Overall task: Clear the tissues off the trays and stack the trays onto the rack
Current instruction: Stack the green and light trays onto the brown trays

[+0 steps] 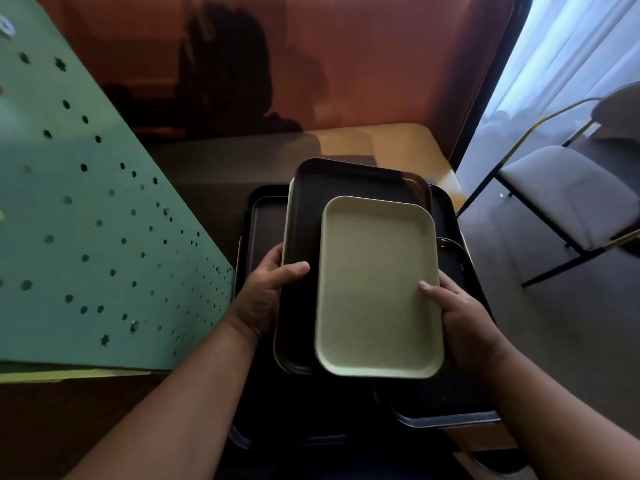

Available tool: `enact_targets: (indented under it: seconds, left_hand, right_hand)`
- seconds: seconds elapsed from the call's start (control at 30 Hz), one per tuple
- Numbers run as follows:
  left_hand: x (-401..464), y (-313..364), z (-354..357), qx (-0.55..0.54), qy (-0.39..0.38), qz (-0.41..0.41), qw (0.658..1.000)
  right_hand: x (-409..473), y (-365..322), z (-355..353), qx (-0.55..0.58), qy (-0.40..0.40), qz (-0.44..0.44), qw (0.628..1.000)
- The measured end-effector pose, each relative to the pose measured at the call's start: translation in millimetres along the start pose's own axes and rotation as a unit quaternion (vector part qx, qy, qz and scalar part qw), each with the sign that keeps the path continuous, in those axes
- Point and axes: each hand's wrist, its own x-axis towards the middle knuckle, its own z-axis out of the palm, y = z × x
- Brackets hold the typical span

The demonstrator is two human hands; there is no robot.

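L hand grips the brown tray edge, thumb on top; R hand clasps the cream tray lying inside it, both above the black trays.

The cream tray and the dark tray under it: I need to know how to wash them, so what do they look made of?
The cream tray looks like moulded plastic, maybe melamine: matte, faintly speckled, with a rounded one-piece rim. The dark tray beneath seems plastic too, with a smooth, slightly glossy brown surface and a pale rim edge. Neither can be told for certain from looks alone.
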Motion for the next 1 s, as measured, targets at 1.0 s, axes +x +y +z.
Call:
enact_targets:
  seconds: [1.0]
  left_hand:
    - [61, -43, -55, 0.662, 0.324, -0.184, 0.651]
  right_hand:
    - [33, 3, -15, 0.040, 0.036, 0.110, 0.993]
